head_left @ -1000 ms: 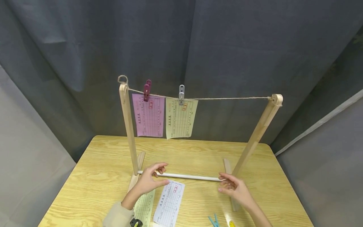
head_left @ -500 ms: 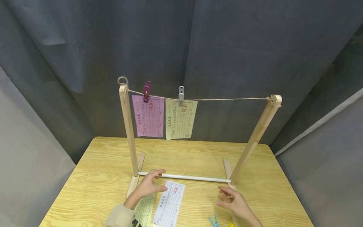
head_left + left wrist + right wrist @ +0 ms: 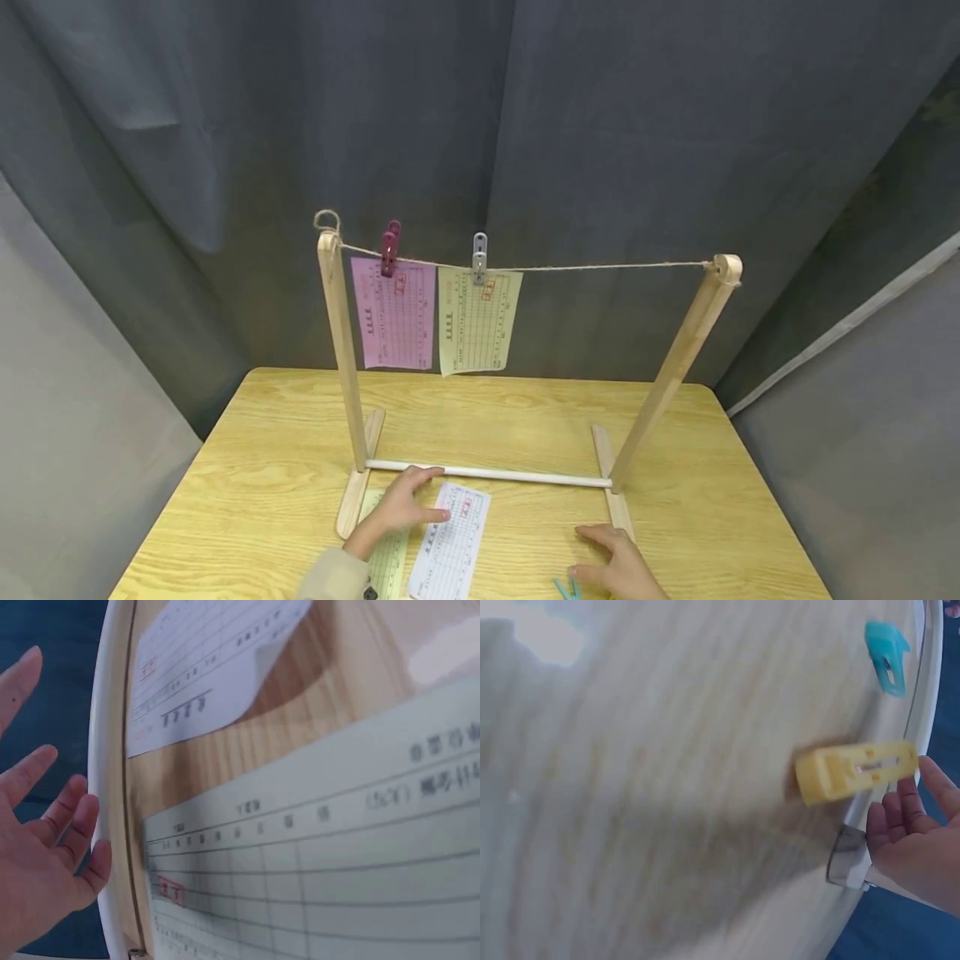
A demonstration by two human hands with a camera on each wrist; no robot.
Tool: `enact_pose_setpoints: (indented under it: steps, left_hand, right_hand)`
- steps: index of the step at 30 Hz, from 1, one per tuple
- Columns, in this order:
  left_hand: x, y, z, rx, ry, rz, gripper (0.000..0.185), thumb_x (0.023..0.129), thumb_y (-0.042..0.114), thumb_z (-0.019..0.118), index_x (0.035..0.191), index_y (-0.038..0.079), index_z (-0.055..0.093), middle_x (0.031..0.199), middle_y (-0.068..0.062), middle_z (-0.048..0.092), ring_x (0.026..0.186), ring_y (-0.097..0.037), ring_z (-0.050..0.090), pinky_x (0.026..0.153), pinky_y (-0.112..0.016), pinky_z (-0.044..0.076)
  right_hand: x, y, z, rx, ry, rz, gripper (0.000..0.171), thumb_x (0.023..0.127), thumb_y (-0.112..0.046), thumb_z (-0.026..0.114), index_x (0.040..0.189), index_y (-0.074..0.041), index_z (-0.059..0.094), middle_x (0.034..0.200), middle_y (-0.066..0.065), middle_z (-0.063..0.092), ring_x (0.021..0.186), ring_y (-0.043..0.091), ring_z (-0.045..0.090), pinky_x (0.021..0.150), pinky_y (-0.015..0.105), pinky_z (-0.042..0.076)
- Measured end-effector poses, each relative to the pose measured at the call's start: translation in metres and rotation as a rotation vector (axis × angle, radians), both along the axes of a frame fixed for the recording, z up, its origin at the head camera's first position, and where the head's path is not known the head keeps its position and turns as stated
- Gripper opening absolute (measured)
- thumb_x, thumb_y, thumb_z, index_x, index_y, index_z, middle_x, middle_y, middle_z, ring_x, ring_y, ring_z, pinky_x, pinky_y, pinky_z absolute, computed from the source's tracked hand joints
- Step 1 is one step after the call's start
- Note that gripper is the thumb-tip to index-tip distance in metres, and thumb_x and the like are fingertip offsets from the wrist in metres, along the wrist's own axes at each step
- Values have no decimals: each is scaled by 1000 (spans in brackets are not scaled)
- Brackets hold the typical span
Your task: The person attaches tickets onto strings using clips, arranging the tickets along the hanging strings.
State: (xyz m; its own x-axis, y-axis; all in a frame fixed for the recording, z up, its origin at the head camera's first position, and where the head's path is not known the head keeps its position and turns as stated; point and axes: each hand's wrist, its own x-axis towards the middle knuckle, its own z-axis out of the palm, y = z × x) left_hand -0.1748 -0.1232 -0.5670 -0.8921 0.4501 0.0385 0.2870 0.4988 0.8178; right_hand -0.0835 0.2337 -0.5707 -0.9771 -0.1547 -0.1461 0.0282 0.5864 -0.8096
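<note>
My left hand [image 3: 401, 504] hovers with spread fingers near a white printed slip [image 3: 453, 548], its thumb over the slip's upper edge. A pale green slip [image 3: 388, 560] lies partly hidden beneath that hand and wrist. Lower right, my right hand [image 3: 617, 568] has its thumb and fingers apart, close to a turquoise clothespin [image 3: 564, 590]. In the right wrist view a yellow clothespin [image 3: 855, 771] shows near the fingertips; whether they touch it I cannot tell. A pink slip [image 3: 397, 321] and a yellow slip [image 3: 476, 325] hang from the string by a maroon clothespin [image 3: 390, 248] and a grey clothespin [image 3: 479, 258].
A wooden frame stands on the table [image 3: 247, 467], with a left post [image 3: 342, 358] and a leaning right post [image 3: 675, 371]. Twine [image 3: 600, 267] runs between their tops, and a white rod [image 3: 510, 475] joins them near the base. Grey curtains surround the table.
Both hands have come down toward the near side of the table, the right one farther, from the rod's right end to the clothespins. The hanging slips stay in place.
</note>
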Motion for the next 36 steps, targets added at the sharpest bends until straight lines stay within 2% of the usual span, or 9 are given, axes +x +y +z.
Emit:
enact_pose_setpoints:
  steps: [5, 10, 12, 15, 19, 21, 28, 32, 36]
  left_hand:
    - [3, 3, -10, -39, -11, 20, 71, 67, 32, 79, 126, 5, 51, 104, -15, 51, 94, -32, 48, 77, -43, 42]
    - [3, 5, -17, -61, -26, 26, 71, 67, 35, 78, 126, 6, 51, 107, -14, 51, 96, -31, 48, 78, -44, 41]
    - [3, 5, -19, -65, -21, 28, 70, 67, 34, 78, 126, 6, 51, 107, -14, 52, 95, -31, 48, 78, -44, 41]
    - [2, 5, -21, -64, -18, 37, 70, 67, 33, 79, 125, 5, 52, 106, -14, 52, 94, -32, 48, 77, -45, 41]
    - [1, 7, -23, -72, -27, 44, 70, 67, 33, 79, 125, 3, 52, 105, -14, 52, 94, -33, 49, 78, -46, 42]
    - [0, 8, -24, -73, -48, 44, 69, 68, 32, 78, 125, 3, 51, 106, -14, 51, 95, -33, 48, 77, -47, 42]
    - [-4, 11, -26, -88, -78, 86, 66, 70, 32, 77, 125, 5, 52, 108, -12, 50, 97, -32, 47, 77, -48, 42]
    - [-6, 13, -30, -98, -39, 99, 66, 69, 32, 78, 123, 4, 54, 105, -11, 51, 94, -29, 48, 75, -45, 42]
    - [-8, 15, -33, -133, 15, 114, 64, 67, 30, 79, 120, 3, 56, 100, -9, 51, 90, -25, 49, 74, -40, 42]
  right_hand:
    - [6, -1, -9, 29, 19, 29, 64, 66, -33, 78, 117, 0, 57, 118, 15, 53, 108, 35, 40, 84, 63, 35]
    - [11, -6, -17, 49, 4, 20, 64, 65, -34, 78, 117, -2, 57, 118, 17, 50, 108, 37, 37, 82, 62, 36]
    - [12, -10, -22, 74, 28, 14, 64, 64, -36, 79, 115, -2, 58, 117, 15, 50, 108, 37, 37, 81, 64, 34]
    - [12, -14, -31, 131, 147, 17, 65, 60, -39, 81, 110, -3, 61, 111, 12, 54, 105, 35, 39, 79, 63, 32]
    - [13, -14, -39, 233, 314, 32, 66, 52, -43, 83, 103, -5, 65, 102, 5, 56, 99, 26, 42, 75, 51, 35]
    - [13, -13, -40, 268, 349, 42, 66, 51, -45, 83, 102, -6, 65, 101, 4, 56, 97, 24, 42, 74, 46, 35]
    - [11, -15, -34, 264, 301, 73, 57, 53, -45, 83, 92, -9, 62, 104, 5, 52, 101, 30, 40, 76, 55, 34]
    - [12, -18, -34, 239, 263, 48, 52, 50, -46, 84, 85, -14, 60, 106, 4, 51, 104, 30, 38, 78, 60, 30]
    - [12, -22, -35, 226, 230, 26, 48, 50, -46, 83, 80, -18, 57, 108, 2, 49, 106, 30, 35, 82, 59, 27]
